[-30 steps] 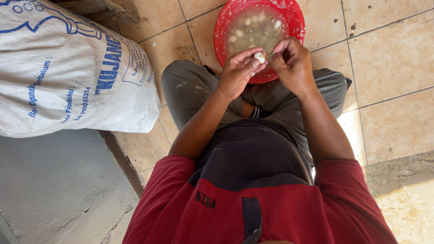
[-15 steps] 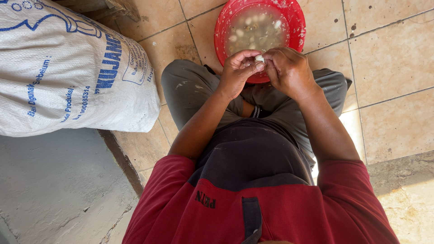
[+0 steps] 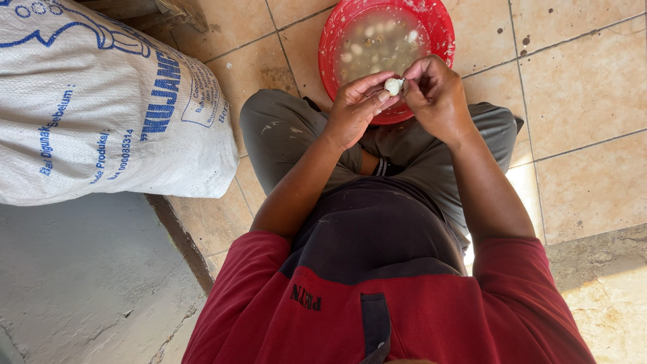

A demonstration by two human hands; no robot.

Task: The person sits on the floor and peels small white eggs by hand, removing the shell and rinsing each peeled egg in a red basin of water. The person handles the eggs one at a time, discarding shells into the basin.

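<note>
Small white peeled piece [image 3: 393, 85] now pinched between left hand [image 3: 355, 108] and right hand [image 3: 435, 94], above near rim of red basin [image 3: 445, 30]; exposed more than half a second ago; peeling judged nearly done; white sack [image 3: 101, 101] alongside.

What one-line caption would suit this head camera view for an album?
Seated on a tiled floor, both hands, left hand and right hand, pinch a small white piece above a red basin.

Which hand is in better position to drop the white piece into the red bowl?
Probably the left hand: its fingers pinch the white piece just above the red bowl rim. The right hand only picks at it.
</note>
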